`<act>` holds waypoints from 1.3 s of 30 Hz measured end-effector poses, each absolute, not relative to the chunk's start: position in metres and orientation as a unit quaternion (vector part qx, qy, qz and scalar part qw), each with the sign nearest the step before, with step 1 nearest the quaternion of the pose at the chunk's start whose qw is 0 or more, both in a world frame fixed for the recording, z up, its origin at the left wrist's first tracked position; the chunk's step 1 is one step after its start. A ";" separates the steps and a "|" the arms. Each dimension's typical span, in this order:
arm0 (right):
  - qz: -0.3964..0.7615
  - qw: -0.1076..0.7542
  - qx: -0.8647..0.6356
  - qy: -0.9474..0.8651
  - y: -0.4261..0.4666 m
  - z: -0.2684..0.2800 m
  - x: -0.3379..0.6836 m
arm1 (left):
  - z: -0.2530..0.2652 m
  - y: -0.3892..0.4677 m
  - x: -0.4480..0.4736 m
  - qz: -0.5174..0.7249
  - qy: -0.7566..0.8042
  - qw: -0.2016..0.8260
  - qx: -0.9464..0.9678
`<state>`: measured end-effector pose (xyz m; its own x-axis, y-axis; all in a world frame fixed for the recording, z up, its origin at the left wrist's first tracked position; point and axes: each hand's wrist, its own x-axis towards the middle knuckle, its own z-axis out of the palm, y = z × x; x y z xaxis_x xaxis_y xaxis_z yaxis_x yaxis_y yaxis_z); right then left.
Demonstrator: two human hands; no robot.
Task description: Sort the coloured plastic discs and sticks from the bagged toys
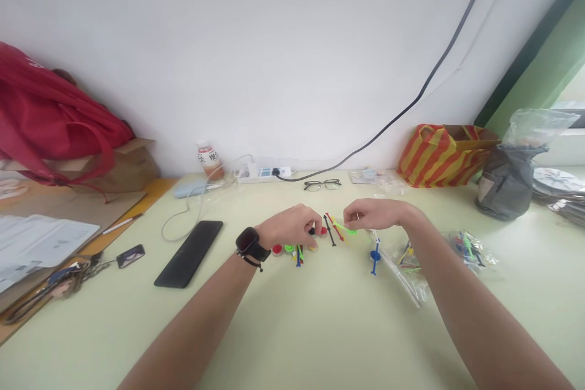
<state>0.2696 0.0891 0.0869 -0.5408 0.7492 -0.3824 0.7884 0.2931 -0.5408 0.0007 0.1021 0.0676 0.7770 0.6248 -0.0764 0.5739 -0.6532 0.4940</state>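
Note:
My left hand (295,225), wearing a black watch, is curled over a group of small round pieces. Its thumb and forefinger close around a black-topped round piece (312,231). Close by are a red-topped one (277,250), a green-topped one (289,248) and another red one (323,231). Blue and green plastic pointers (299,256) lie below the fingers. My right hand (372,214) pinches a bright green plastic arrow (346,228); the fingertips partly hide it. Between the hands lie a black arrow (329,230) and a red arrow (334,226).
A blue spinner piece (375,255) and clear plastic bags of parts (468,248) lie right. Glasses (322,184), a power strip (265,175) and a jar (210,161) stand along the wall. A black phone (189,254) and keys (75,274) lie left; a striped bag (445,155) is back right.

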 end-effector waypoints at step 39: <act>-0.510 -0.281 0.432 0.689 0.082 0.080 0.227 | 0.084 0.086 0.015 0.327 0.256 0.287 0.863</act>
